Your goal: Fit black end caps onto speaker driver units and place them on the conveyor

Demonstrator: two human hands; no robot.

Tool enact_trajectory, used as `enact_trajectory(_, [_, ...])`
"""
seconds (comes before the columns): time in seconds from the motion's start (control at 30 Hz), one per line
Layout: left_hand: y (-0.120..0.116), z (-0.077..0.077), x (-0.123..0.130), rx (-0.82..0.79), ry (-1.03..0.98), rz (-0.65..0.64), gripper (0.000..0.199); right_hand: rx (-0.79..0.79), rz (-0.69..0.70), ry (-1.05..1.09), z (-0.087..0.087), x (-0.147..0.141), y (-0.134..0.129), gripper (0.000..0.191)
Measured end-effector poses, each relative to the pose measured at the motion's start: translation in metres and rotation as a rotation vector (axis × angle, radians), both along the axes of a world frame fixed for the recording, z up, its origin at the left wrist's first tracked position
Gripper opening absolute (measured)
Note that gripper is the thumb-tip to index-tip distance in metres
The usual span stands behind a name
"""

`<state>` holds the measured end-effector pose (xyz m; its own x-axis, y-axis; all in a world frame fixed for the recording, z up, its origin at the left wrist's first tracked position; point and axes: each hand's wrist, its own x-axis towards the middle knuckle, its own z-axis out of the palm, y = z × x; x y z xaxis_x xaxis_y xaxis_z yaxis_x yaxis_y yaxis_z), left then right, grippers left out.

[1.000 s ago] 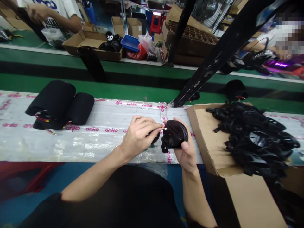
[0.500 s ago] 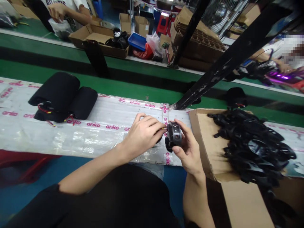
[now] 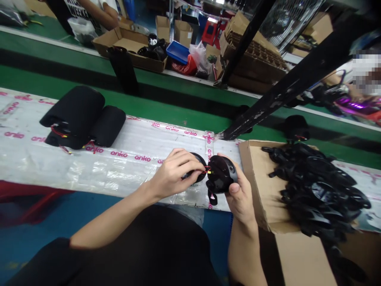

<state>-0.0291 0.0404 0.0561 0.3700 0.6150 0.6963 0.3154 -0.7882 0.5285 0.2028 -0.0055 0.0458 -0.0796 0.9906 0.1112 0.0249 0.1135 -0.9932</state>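
Observation:
My right hand [image 3: 242, 192] grips a round black plastic housing [image 3: 222, 174], its dark hollow side turned to the left and a small loop hanging below. At its edge, my left hand [image 3: 178, 171] pinches thin red wires [image 3: 205, 171], where a small yellow connector [image 3: 209, 172] shows. Partly behind the left fingers is a second round black part [image 3: 200, 159]; whether that hand also holds it I cannot tell. Both hands are above the plastic-covered table [image 3: 143, 178].
An open cardboard box [image 3: 258, 178] heaped with black plastic parts [image 3: 321, 190] stands at the right. Black padded pieces [image 3: 80, 111] with wire ends lie at the left. A slanting black post [image 3: 268, 95] rises behind the table. Across the green conveyor [image 3: 166, 95] are co-workers and cartons.
My right hand has turned the housing so its hollow side faces more toward me. More of the round part behind my left hand shows. The view has shifted slightly.

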Motion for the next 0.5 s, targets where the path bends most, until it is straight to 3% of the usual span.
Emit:
enact_trajectory(0.2, [-0.002, -0.001, 0.013, -0.004, -0.094, 0.086, 0.013, -0.047, 0.010, 0.171, -0.005, -0.002, -0.004, 0.066])
enact_trajectory(0.37, [-0.003, 0.001, 0.014, 0.014, -0.065, 0.038, 0.013, -0.008, 0.002, 0.078, -0.004, 0.002, -0.003, 0.075])
enact_trajectory(0.5, [-0.002, 0.004, 0.013, 0.002, -0.021, 0.024, 0.013, 0.053, -0.016, -0.032, 0.008, 0.001, -0.004, 0.075])
